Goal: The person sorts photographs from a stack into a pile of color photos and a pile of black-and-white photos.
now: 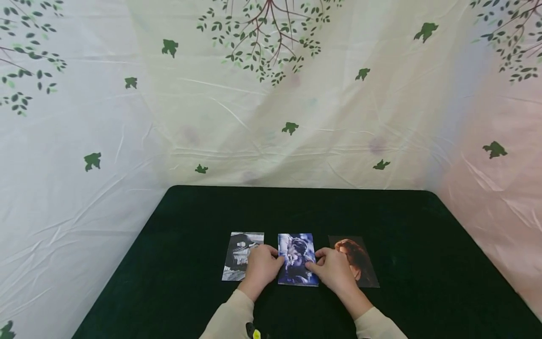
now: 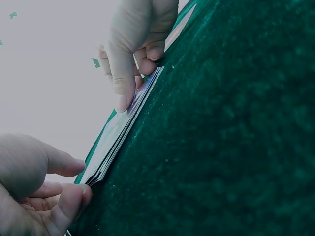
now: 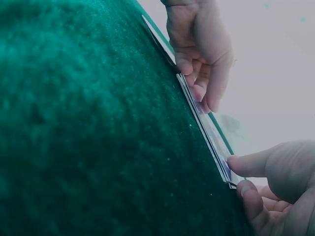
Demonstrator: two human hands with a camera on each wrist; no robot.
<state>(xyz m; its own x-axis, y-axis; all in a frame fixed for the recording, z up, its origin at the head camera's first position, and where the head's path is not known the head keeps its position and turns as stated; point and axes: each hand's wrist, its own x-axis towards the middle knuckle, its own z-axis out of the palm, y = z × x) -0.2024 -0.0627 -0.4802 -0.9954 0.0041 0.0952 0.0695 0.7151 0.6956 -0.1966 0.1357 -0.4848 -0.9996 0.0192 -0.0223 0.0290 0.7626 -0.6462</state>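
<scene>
Between the two hands, a small stack of photo cards [image 1: 296, 268] lies on the dark green cloth, its top picture blue-violet with a figure. My left hand [image 1: 262, 267] pinches the stack's left edge, partly covering a black-and-white photo card [image 1: 234, 256]. Thumb and fingers of my right hand [image 1: 336, 270] hold the right edge, and this hand overlaps a dark photo card [image 1: 366, 266] showing reddish-brown hair. Several layered edges of the stack [image 2: 115, 140] show in the left wrist view. From the right wrist, the right thumb is seen on the top card [image 3: 216, 140].
The table [image 1: 203, 207] is covered in green velvety cloth, with its far edge well beyond the cards. Behind and at both sides hangs a pale curtain [image 1: 237, 108] printed with green leaves and branches. A black and yellow item [image 1: 255, 332] sits at the left sleeve.
</scene>
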